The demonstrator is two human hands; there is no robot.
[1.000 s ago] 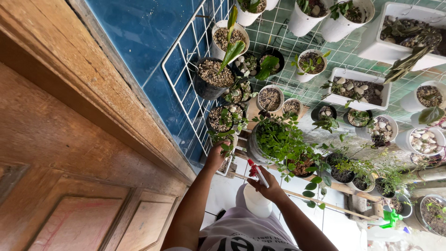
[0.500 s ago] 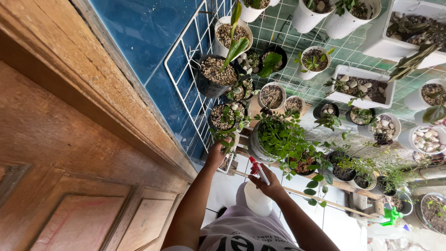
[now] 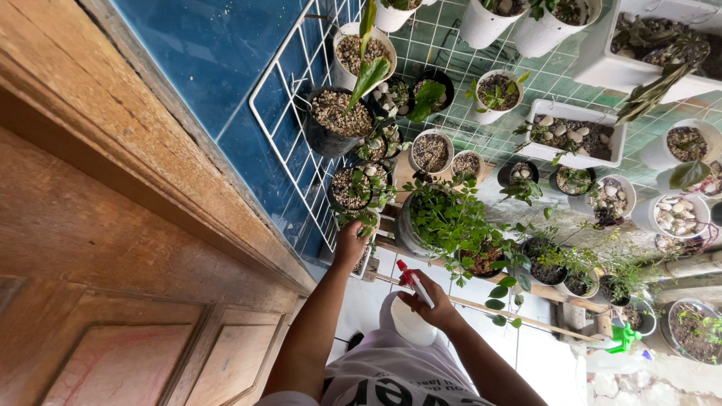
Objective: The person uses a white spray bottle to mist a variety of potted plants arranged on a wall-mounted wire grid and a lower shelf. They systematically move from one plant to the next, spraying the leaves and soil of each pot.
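Much of what I see is hidden: my left hand (image 3: 350,244) reaches up into the leaves of a small pot (image 3: 366,256) at the foot of the white wire rack (image 3: 301,128), and the foliage covers its fingers, so I cannot tell how far they are curled or whether they grip the pot or only a leaf. My right hand (image 3: 429,304) is plainer: its fingers are closed around the neck of a spray bottle (image 3: 410,316), white body below, red nozzle pointing up toward the leafy plant (image 3: 451,222) just above. The bottle's base is masked by my shirt (image 3: 391,376), which is itself cut off at the bottom edge. The wooden door (image 3: 113,248) fills the left side and runs out of frame. Farther right, pots with pebbles hang on the green tiled wall (image 3: 556,83); those at the right edge are cropped and hard to read. Against half a second ago, the view has shifted slightly, the rack sitting further left, while both hands keep the same holds and places.
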